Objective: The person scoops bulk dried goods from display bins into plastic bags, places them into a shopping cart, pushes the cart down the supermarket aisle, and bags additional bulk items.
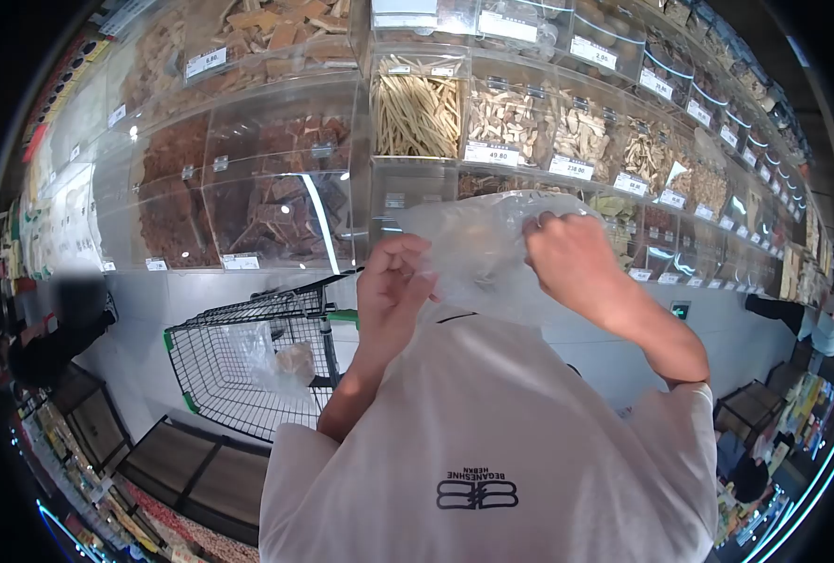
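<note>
A clear plastic bag [478, 246] is stretched between my two hands in front of my chest, with something pale brownish showing through its middle. My left hand [394, 286] is closed on the bag's left edge, thumb and fingers curled together. On the other side, my right hand [575, 258] makes a fist around the bag's upper right part. Just beyond the bag are clear bins of dried goods, among them one with long pale yellow sticks [417, 113] and one with dried slices [508, 120].
A black wire shopping cart [239, 366] with green corners stands to my left, holding clear plastic bags [281, 361]. Bins with dark brown pieces [290, 211] line the left side. A person [65, 324] is at the far left, and another [816, 328] at the far right.
</note>
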